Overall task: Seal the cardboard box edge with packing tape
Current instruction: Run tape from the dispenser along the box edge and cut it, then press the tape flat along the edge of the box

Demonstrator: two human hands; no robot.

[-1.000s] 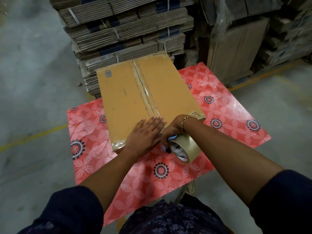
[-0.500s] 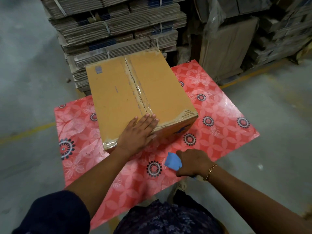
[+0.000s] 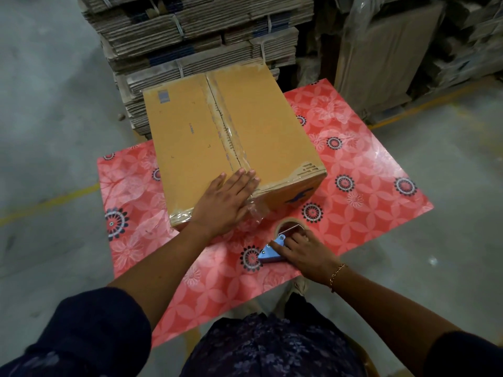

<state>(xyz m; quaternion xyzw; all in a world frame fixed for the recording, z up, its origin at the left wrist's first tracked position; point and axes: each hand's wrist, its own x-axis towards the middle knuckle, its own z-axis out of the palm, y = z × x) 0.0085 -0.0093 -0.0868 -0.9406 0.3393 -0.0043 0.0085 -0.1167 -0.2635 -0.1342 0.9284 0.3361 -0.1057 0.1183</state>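
A brown cardboard box (image 3: 261,126) stands on a table with a red flowered cover (image 3: 362,186). Clear tape runs along the box's middle seam and over its near edge. My left hand (image 3: 223,205) lies flat, fingers together, on the box's near edge over the seam. A crumpled end of clear tape (image 3: 255,213) hangs below it on the box's front. My right hand (image 3: 304,251) rests on the table in front of the box, holding the tape dispenser (image 3: 272,251), whose blue blade guard points left and whose roll (image 3: 291,227) lies flat on the cover.
Bundled stacks of flattened cartons (image 3: 196,39) rise right behind the table. More cardboard sheets wrapped in plastic (image 3: 386,50) lean at the back right. Grey concrete floor with a yellow line (image 3: 49,202) surrounds the table. My feet show under the near table edge.
My right hand pulled the dispenser away from the box's near edge and set it down flat on the table. My left hand stayed pressed on the seam end.
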